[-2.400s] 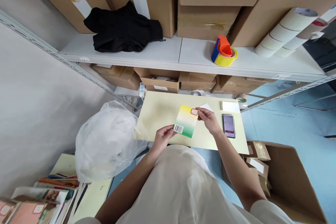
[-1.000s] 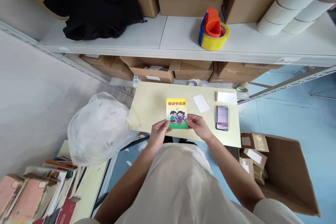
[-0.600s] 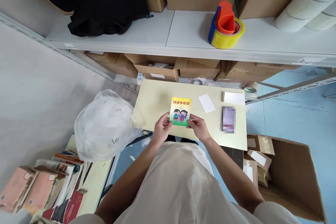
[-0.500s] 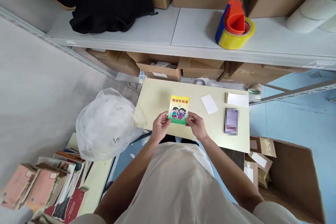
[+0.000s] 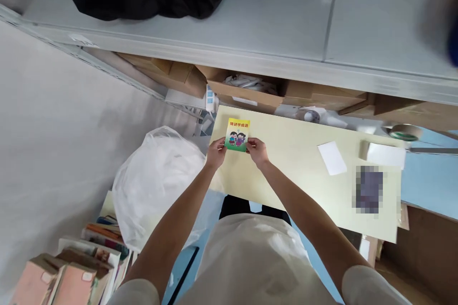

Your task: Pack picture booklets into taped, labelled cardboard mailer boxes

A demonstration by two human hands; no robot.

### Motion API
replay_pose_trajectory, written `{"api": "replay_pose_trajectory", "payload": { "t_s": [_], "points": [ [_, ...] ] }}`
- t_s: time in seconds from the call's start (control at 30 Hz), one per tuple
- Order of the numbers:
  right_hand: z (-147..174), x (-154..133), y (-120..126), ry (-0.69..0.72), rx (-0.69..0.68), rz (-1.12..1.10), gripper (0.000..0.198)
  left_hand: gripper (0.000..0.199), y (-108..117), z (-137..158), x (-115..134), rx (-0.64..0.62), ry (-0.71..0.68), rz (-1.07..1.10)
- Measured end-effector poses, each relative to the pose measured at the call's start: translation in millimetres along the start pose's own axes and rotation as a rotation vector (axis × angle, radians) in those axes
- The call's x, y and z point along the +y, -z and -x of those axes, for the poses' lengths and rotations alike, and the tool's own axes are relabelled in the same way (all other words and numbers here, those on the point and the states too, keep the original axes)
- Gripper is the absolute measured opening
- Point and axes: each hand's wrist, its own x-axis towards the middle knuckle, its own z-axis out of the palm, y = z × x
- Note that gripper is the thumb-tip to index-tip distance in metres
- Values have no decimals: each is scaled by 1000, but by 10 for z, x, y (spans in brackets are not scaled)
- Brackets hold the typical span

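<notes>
A small book [image 5: 237,134] with a yellow and green cover, red Chinese characters and two cartoon children is held between both hands over the left end of a pale yellow table [image 5: 282,152]. My left hand [image 5: 216,152] grips its lower left edge, thumb in front. On the opposite side, my right hand [image 5: 256,150] pinches the lower right edge. The fingers behind the cover are partly hidden. Right of the hands, a white card [image 5: 332,157] lies flat on the table.
A white stack [image 5: 386,155] and a pixelated dark item [image 5: 369,189] lie at the table's right. A clear plastic bag [image 5: 161,181] bulges at the left, above stacked books [image 5: 75,281]. A grey shelf [image 5: 279,33] crosses above cardboard boxes [image 5: 246,95]. A tape roll [image 5: 405,132] sits behind the table.
The view has shifted, so the table and shelf appear farther right. Both hands have carried the book toward the table's left end, arms stretched farther out. The grip looks the same.
</notes>
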Motion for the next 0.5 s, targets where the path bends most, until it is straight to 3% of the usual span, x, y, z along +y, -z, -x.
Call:
{"api": "replay_pose_trajectory", "payload": {
  "t_s": [0.1, 0.2, 0.5],
  "points": [
    [-415, 46, -330, -21, 42, 77, 19, 43, 104, -512, -243, -18, -13, -86],
    [-677, 90, -522, -38, 85, 119, 20, 43, 150, -820, -379, -43, -46, -171],
    [-732, 73, -588, 18, 216, 409, 17, 47, 162, -891, -421, -32, -129, -270]
  ]
}}
